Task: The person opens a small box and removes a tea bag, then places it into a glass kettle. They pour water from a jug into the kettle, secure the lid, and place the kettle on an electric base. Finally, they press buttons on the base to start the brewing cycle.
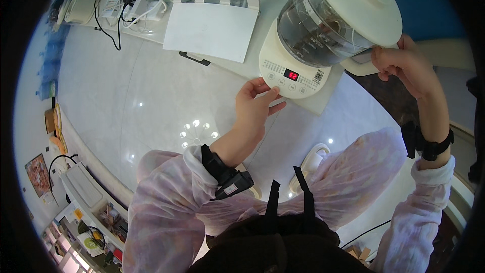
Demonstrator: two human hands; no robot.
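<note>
A glass electric kettle [314, 32] with a cream lid [363, 3] sits on its cream heating base [276, 53]. Dark contents show through the glass, which bears printed marks. The base has touch buttons and a lit red display [291, 74]. My left hand [254, 104] grips the near-left edge of the base, thumb on top by the buttons, some fingers at its side. My right hand [407, 62] is at the kettle's cream handle [363, 66], fingers curled about it; part of the grip is hidden.
Left of the kettle, a white router [210, 30] with upright antennas shares the pale cabinet top [265, 11]. Tangled cables and a power strip [147, 9] lie beyond it. A black handle [194, 58] marks the cabinet's front. My knees and slippers [310, 163] are below, over glossy floor tiles.
</note>
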